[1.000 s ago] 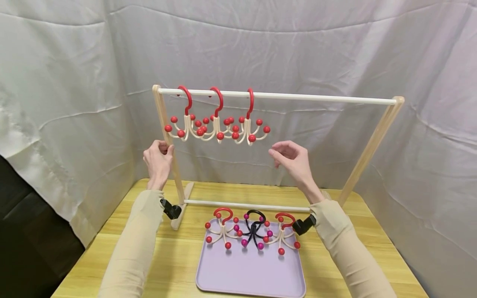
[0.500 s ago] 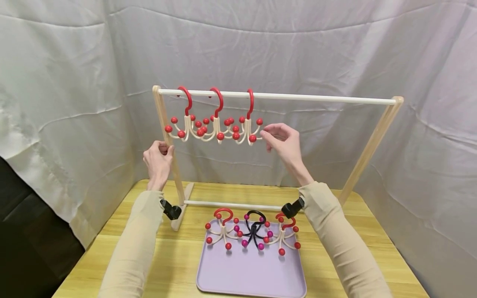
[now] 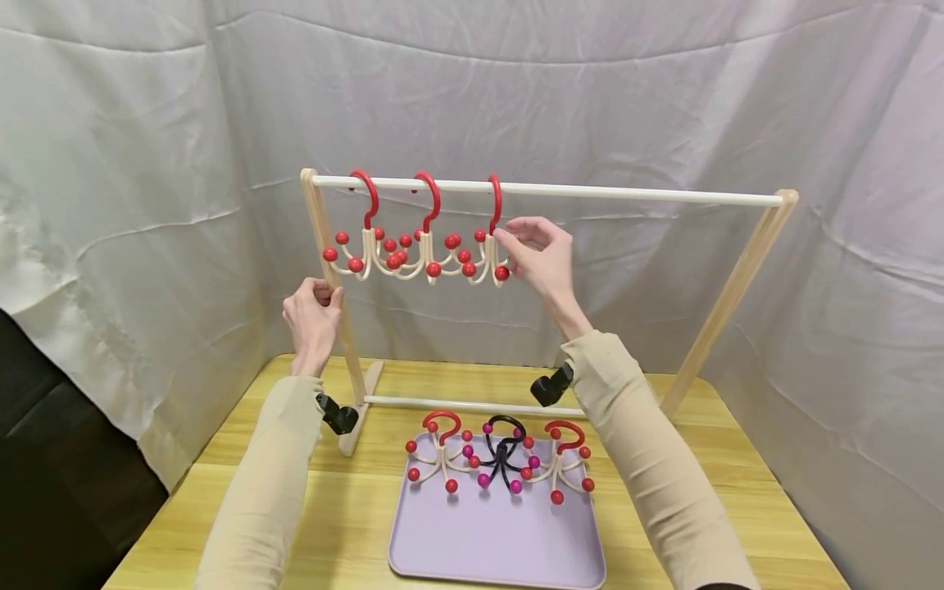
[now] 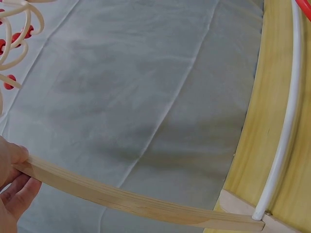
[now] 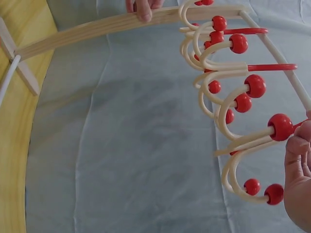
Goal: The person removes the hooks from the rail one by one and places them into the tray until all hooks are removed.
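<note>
My left hand (image 3: 313, 319) grips the left wooden post (image 4: 121, 199) of a clothes rack, thumb and fingers around it. Three claw hangers with red hooks, cream arms and red ball tips hang from the white top bar (image 3: 634, 193). The leftmost hanger (image 3: 371, 209) and the middle hanger (image 3: 433, 209) hang close together, their arms overlapping. At the rightmost hanger (image 3: 496, 197), my right hand (image 3: 544, 254) pinches the neck below the hook. In the right wrist view, fingertips (image 5: 299, 141) meet that red hook's base; their far side is hidden.
A lilac tray (image 3: 494, 545) lies on the wooden table (image 3: 332, 524). On its back edge rest a red-hooked hanger (image 3: 442, 463), a black hanger (image 3: 503, 455) with magenta balls and another red-hooked hanger (image 3: 556, 465). A white lower bar (image 3: 472, 405) runs behind the tray.
My right hand has moved left and up, from beside the hangers to the rightmost one's neck, and that hanger has turned slightly. My left hand stays on the post.
</note>
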The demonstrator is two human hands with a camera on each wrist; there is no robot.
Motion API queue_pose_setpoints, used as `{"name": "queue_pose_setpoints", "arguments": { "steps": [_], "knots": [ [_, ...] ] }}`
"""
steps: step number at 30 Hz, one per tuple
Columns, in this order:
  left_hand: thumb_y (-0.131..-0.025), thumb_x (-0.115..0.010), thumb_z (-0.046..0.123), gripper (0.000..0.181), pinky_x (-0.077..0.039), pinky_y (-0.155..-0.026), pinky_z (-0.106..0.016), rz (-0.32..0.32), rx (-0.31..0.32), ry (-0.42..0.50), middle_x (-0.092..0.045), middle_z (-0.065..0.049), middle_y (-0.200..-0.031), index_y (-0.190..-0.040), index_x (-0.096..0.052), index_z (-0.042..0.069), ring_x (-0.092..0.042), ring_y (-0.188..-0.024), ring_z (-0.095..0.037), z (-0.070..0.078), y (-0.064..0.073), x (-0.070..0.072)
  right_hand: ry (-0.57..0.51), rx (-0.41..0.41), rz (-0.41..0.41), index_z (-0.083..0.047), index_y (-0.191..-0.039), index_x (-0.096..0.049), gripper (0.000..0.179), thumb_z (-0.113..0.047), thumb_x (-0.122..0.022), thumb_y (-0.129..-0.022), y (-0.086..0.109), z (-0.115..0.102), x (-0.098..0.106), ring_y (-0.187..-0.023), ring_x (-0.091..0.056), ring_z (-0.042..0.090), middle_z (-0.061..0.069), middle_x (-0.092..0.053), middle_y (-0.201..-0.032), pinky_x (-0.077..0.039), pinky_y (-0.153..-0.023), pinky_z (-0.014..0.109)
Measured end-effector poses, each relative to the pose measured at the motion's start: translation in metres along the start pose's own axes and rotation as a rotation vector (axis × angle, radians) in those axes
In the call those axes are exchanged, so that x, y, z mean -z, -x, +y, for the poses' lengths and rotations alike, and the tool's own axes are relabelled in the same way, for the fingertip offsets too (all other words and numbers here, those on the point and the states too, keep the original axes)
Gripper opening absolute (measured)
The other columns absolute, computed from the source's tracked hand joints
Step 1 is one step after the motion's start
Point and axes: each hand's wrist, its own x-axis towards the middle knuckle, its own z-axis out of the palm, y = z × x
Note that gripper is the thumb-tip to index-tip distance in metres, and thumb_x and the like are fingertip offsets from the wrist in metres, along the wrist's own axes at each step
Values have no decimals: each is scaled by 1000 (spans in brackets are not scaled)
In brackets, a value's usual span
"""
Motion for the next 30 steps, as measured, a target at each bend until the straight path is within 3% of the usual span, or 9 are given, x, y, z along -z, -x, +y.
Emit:
{"name": "queue_pose_setpoints", "arguments": {
  "steps": [13, 25, 30],
  "knots": [
    [-95, -69, 15, 23, -48, -89, -47, -3, -7, 1, -73, -24, -96, -105, -67, -5, -68, -86, -38, 0, 0, 1, 59, -1, 61, -4, -103, -68, 24, -15, -80, -85, -10, -6, -19, -45, -51, 5, -7, -62, -72, -43, -45, 18],
    [-95, -69, 15, 22, -48, -87, -46, -9, 4, -4, -73, -24, -97, -106, -67, -5, -68, -86, -37, -1, 0, 0, 152, 44, 72, -1, -99, -68, 16, -10, -74, -88, -13, -6, -20, -49, -58, 5, -5, -64, -74, -50, -49, 19],
    [-95, -69, 15, 23, -49, -85, -45, -13, 10, -3, -73, -24, -97, -106, -67, -5, -68, -86, -37, 0, 1, 1, 140, 53, 91, 1, -96, -67, 12, -6, -73, -88, -14, -7, -19, -50, -61, 4, -5, -65, -73, -47, -45, 18]
  ]
}}
